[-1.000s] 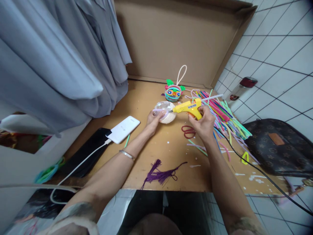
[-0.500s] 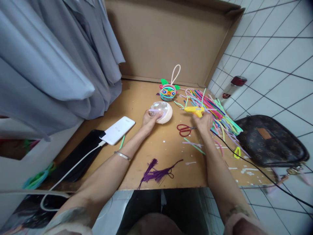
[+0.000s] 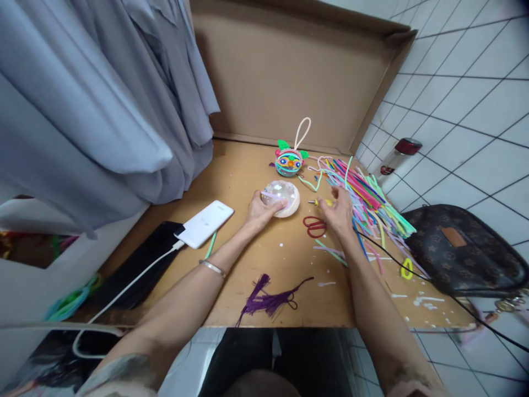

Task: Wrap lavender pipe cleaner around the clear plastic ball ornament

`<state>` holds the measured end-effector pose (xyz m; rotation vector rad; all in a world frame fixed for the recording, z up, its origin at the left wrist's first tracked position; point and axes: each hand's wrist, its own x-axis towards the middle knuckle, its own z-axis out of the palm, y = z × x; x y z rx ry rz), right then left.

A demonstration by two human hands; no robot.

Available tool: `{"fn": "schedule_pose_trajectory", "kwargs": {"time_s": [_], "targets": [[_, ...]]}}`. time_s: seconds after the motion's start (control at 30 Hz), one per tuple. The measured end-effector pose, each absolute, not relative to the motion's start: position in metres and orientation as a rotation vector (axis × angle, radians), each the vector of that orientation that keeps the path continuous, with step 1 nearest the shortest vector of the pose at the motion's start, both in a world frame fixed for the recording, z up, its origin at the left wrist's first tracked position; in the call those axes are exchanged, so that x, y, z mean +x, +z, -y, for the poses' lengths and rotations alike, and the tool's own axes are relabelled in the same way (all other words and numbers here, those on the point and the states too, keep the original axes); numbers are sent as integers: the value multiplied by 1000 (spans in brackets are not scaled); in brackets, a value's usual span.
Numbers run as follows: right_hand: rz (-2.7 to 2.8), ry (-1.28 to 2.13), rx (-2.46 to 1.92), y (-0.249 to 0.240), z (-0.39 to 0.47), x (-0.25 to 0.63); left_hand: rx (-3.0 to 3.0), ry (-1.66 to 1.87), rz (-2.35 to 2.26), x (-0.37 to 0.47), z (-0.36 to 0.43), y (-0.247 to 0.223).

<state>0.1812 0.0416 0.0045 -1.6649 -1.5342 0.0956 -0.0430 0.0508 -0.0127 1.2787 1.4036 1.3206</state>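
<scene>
My left hand point(image 3: 260, 213) is closed around a clear ball point(image 3: 281, 191), thumb across its front. White wrapping point(image 3: 295, 205) covers the ball's right and lower edge, and a thin lilac strip point(image 3: 270, 195) lies by the fingers. In my right hand point(image 3: 340, 214) is a yellow glue gun point(image 3: 326, 203), mostly hidden by the fingers. Its metal nozzle points left at the ball, a small gap away. Red-handled scissors point(image 3: 314, 226) lie just below the glue gun, partly behind the right hand.
A colourful decorated ball point(image 3: 288, 160) with a cord loop stands behind. Several pipe cleaners point(image 3: 367, 193) are heaped at right, near a brown patterned bag point(image 3: 467, 248). Purple tassels point(image 3: 268, 300) lie in front, a white phone-like device point(image 3: 208, 223) at left. The glue gun's black cord point(image 3: 397, 259) runs right.
The ball has been turned, showing more of its clear face. My right hand has rotated the glue gun and brought its nozzle lower and nearer the ball. The whole view has shifted slightly.
</scene>
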Motion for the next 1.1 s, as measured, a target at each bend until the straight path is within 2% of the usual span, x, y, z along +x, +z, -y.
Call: {"fn": "schedule_pose_trajectory", "kwargs": {"time_s": [0.1,0.2,0.47,1.1], "targets": [[1526,641,-1201,0,-41,163,1315,1296,-1438,-42,-51,-15],[1497,866,-1058,-2,-34,144,1339,1279,-1462,-42,-53,-17],[1481,774,-1012,-8,-24,115,1393,1218,-1492,-41,-48,-12],[1394,746,-1052,-19,-28,111,1402,1169,-1512,-39,-44,-11]]}}
